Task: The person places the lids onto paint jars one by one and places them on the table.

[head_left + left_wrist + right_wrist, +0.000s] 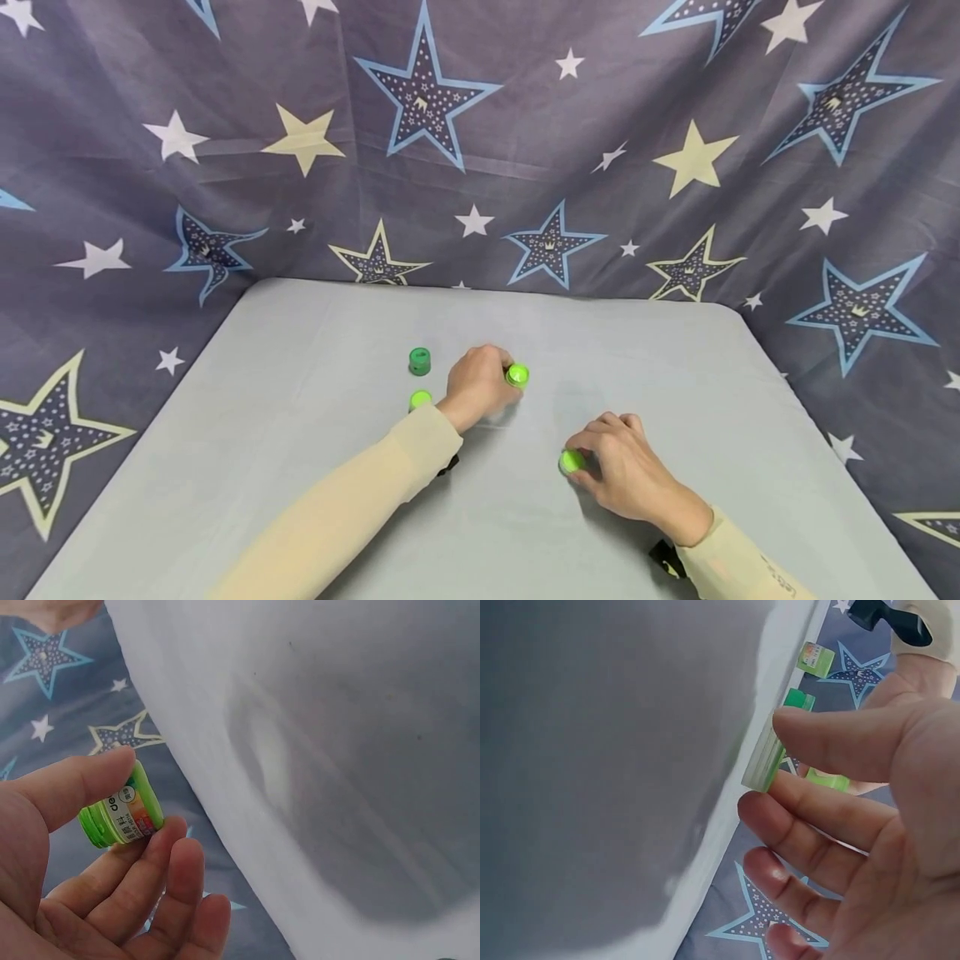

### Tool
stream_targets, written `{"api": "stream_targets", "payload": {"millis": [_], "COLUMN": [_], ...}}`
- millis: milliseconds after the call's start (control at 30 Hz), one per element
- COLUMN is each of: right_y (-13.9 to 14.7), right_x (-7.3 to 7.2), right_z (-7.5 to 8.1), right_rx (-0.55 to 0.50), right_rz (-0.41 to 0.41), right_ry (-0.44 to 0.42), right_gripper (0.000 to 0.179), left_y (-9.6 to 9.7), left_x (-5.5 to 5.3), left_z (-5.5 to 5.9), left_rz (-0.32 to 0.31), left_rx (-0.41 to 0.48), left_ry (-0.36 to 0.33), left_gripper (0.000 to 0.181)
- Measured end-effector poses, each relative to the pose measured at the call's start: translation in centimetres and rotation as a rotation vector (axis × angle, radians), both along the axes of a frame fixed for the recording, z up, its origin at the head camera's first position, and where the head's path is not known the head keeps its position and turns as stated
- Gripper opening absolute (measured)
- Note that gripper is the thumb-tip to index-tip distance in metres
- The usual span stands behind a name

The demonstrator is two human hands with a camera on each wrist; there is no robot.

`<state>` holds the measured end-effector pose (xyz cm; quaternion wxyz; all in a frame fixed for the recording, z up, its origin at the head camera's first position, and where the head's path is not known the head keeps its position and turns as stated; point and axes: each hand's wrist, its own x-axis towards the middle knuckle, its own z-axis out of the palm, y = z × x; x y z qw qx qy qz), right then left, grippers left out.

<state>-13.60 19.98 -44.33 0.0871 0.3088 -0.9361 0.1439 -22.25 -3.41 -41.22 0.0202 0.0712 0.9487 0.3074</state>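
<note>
With its thumb and fingertips, my left hand (483,385) pinches a small bright green paint jar (124,806); a printed label shows in the left wrist view. That hand is over the middle of the table, towards the back. Nearer the front and to the right, my right hand (626,471) pinches another small bright green jar (572,462) between thumb and index finger. The right wrist view shows its pale, ridged side, partly covered by the thumb. A dark green jar (420,361) stands left of the left hand. Another bright green jar (421,401) is partly hidden behind the left sleeve.
A pale grey cloth covers the table (315,350). A dark curtain (510,125) printed with stars hangs behind it and along both sides. Black wrist straps (667,558) show under the sleeves. The left forearm (345,508) reaches across the table's front left.
</note>
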Motion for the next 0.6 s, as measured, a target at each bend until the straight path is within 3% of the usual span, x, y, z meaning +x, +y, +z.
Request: {"api": "stream_targets", "payload": {"millis": [600], "right_y": [-0.1], "right_x": [-0.2], "right_z": [1.3], "right_rx": [-0.05], "right_rz": [-0.017], "right_ry": [0.03], "right_gripper": [0.03], "left_y": [-0.7], "left_x": [2.9], "left_z": [-0.1], "left_rz": [-0.075], "left_rx": [0.01], "left_ry": [0.046], "left_gripper": [0.021]}}
